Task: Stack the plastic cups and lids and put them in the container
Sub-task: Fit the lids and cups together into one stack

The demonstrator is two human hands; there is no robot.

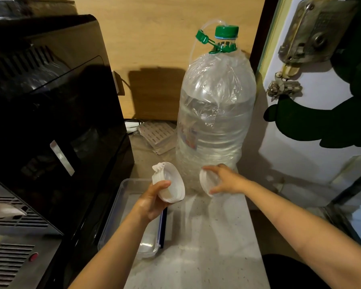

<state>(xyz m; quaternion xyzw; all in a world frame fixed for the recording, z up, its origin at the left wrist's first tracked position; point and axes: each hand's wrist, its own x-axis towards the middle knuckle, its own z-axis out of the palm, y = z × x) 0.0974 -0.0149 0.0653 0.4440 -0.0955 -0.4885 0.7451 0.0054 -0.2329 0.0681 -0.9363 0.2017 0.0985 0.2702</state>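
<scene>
A person's left hand (152,202) grips a stack of white plastic lids (171,183), thumb pressed across the stack's face and fingers curled behind, holding it tilted above the far end of a clear rectangular container (121,207). The right hand (225,180) pinches a single white lid (206,182) by its rim between thumb and fingertips, on edge, just in front of a large clear water bottle (215,113) with a green cap (226,31). The container sits on a pale speckled countertop (206,247), beside a black appliance (50,113) to the left. The two hands are near each other but apart.
</scene>
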